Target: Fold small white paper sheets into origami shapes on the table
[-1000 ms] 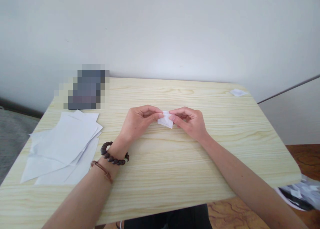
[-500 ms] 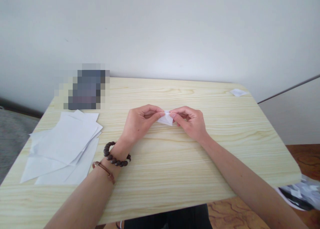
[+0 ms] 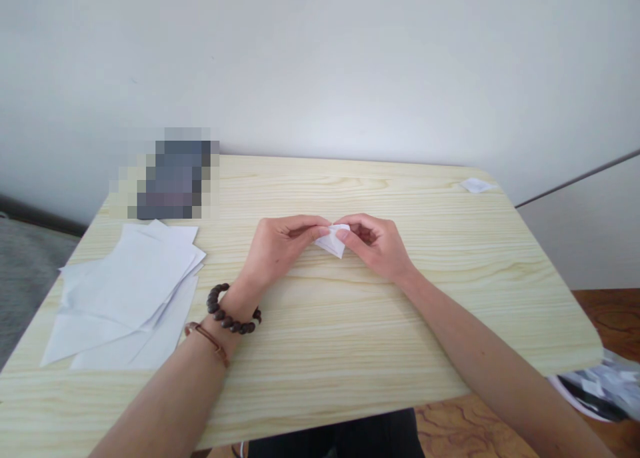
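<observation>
A small piece of folded white paper (image 3: 334, 243) is held above the middle of the table. My left hand (image 3: 285, 246) pinches its left side between thumb and fingers. On the other side, my right hand (image 3: 377, 245) grips the paper with the thumb laid across its face. Both sets of fingertips nearly meet at the paper's upper edge and hide part of it. Dark beads (image 3: 233, 323) and a thin brown bracelet (image 3: 207, 341) circle my left wrist.
Loose white sheets (image 3: 130, 285) lie in a pile on the table (image 3: 320, 365) at the left. Behind them is a dark, pixelated object (image 3: 173, 178). A small folded paper (image 3: 477, 185) rests near the far right corner. Crumpled whitish material (image 3: 607, 385) sits below the right edge.
The folded paper has turned slightly between my fingers, its lower corner now pointing further down. My right thumb and fingers have shifted their hold; the left hand has barely moved.
</observation>
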{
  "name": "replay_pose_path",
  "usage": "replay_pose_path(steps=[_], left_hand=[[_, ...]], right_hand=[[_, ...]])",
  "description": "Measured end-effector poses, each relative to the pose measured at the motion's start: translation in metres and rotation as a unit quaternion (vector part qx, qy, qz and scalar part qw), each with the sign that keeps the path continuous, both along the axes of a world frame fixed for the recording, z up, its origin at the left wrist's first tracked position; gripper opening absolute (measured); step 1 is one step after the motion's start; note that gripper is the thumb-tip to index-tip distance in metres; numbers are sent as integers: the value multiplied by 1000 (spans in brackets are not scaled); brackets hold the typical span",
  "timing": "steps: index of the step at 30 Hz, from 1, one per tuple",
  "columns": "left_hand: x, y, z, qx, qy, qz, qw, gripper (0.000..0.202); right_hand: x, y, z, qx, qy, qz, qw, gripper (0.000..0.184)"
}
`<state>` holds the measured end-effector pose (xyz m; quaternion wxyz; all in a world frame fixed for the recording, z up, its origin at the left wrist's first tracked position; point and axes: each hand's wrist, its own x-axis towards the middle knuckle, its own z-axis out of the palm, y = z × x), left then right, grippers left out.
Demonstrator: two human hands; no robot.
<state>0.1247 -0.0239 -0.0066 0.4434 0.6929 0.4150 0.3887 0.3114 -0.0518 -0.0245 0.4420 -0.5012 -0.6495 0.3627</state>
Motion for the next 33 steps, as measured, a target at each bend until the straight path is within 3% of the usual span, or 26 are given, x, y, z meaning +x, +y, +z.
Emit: replay_pose_path(steps=[9, 19, 24, 33], left_hand=[[0, -1, 0, -16, -24, -7, 1000, 19], [2, 0, -4, -50, -57, -6, 997, 24], [2, 1, -3, -110, -52, -45, 992, 29], [-1, 0, 0, -89, -42, -75, 992, 22]], right_hand=[[-1, -1, 4, 74, -72, -19, 994, 20], [1, -1, 3, 75, -88, -27, 993, 24], [0, -1, 1, 89, -96, -17, 991, 26], [1, -3, 7, 142, -141, 16, 980, 23]])
